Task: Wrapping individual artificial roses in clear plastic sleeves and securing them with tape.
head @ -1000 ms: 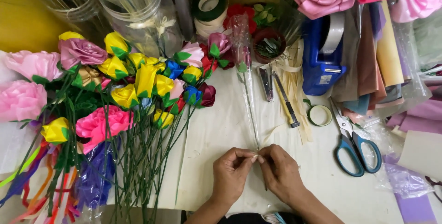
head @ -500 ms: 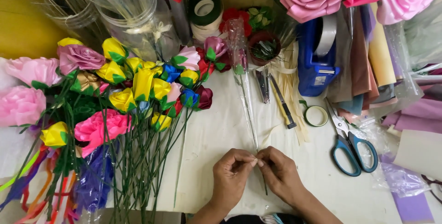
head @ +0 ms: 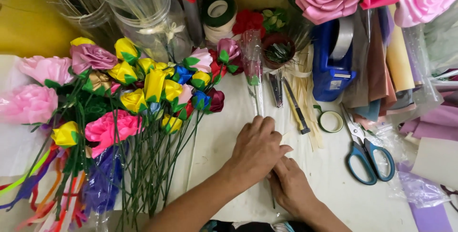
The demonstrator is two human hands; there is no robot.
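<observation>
A single wrapped flower (head: 252, 55) lies straight up the white table (head: 334, 174), its bud in a clear sleeve, its thin green stem running down under both hands; the left hand (head: 256, 148) lies flat over the stem, fingers curled down on it, and the right hand (head: 291, 186) pinches the lower stem just beneath; it looks light and springy, the sleeve slick and easily crushed, so the wiry stem is the safe place to hold; scissors (head: 366, 153) and a bunch of ribbon flowers (head: 138, 98) lie to either side.
</observation>
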